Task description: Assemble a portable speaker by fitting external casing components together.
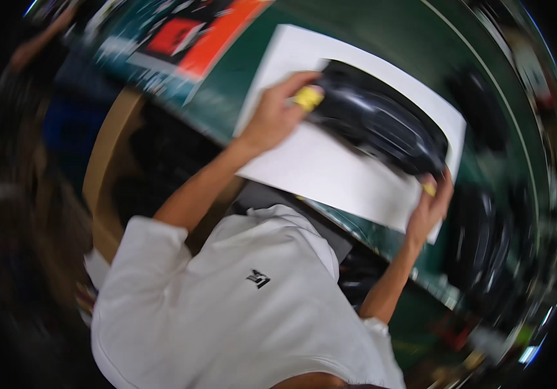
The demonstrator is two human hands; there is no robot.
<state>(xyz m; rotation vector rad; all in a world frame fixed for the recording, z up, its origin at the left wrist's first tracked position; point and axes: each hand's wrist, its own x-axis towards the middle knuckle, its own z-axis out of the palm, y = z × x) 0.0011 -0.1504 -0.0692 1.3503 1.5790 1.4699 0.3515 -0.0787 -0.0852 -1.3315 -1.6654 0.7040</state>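
A long, glossy black moulded part with ridges, perhaps plastic, lies over a white sheet on the green table. My left hand grips its left end, with something yellow wrapped round a finger or thumb. At the opposite end, my right hand has its fingers closed round the edge, and a bit of yellow shows there too. Motion blur hides the fine detail, and I cannot tell whether the part rests on the sheet or is lifted slightly off it.
Similar dark parts lie to the right on the green tabletop. An orange and black printed sheet is at the upper left. An open cardboard box with dark contents stands below the table's edge at left.
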